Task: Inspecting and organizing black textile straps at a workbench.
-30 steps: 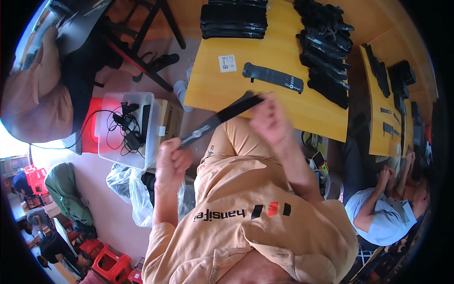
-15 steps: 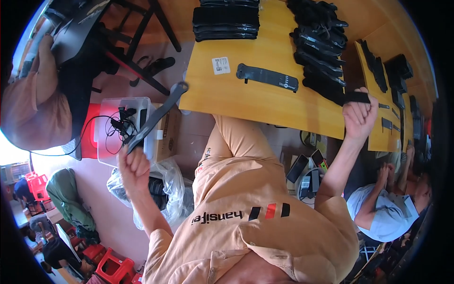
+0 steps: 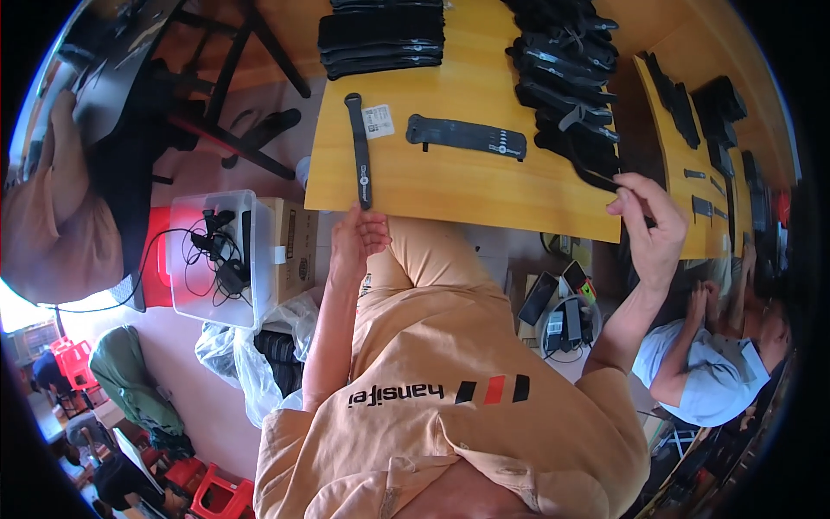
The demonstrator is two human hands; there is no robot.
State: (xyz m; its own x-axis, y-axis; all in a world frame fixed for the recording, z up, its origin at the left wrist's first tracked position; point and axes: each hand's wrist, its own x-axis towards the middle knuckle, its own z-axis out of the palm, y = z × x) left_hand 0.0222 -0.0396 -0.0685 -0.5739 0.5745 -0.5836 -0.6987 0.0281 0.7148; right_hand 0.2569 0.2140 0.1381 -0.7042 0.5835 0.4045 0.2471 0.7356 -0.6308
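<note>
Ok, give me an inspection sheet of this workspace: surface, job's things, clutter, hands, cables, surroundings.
Surface: yellow wooden table.
Job's things: black strap lying near the table edge; right strap pinched at the pile's edge.
Clutter: flat strap, white tag, strap pile, stacked black pieces.
Hands: left hand at the black strap's near end; right hand holds right strap.
Cables: tangled in clear bin.
Surroundings: cardboard box, seated person.

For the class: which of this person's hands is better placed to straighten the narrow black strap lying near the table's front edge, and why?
Probably the left hand: its fingers sit at the near end of the narrow black strap. The right hand is far off, pinching another strap.
</note>
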